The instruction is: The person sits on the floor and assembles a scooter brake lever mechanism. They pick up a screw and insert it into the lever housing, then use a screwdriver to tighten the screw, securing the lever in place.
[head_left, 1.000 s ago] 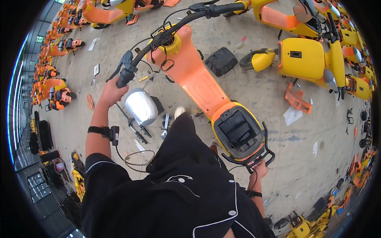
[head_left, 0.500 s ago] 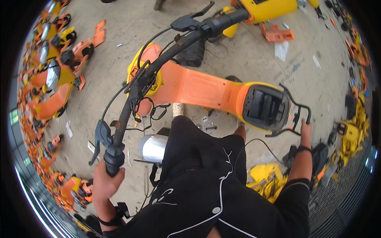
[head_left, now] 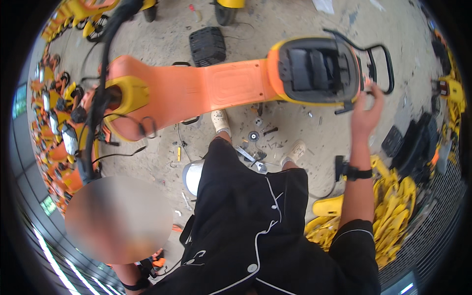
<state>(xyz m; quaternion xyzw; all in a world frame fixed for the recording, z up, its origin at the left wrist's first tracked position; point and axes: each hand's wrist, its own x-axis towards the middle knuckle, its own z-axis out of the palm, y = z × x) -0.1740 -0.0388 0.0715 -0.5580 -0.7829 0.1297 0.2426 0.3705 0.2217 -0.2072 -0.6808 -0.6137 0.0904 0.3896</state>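
Right fingers (head_left: pixel 377 96) curled by scooter rack (head_left: pixel 390 69), grip unclear, left fingers blurred beyond telling, handlebar (head_left: pixel 103 73) cropped

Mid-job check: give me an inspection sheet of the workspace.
Surface: grey floor, marked, small parts scattered.
Job's things: orange-and-yellow scooter, rear compartment open.
Clutter: black crate beyond the scooter; yellow parts piled at lower right.
Hands: left hand blurred out, grip unreadable; right hand at the rear rack, grip unclear.
Cables: dark cable near the handlebar.
Surroundings: more scooters at the upper left.
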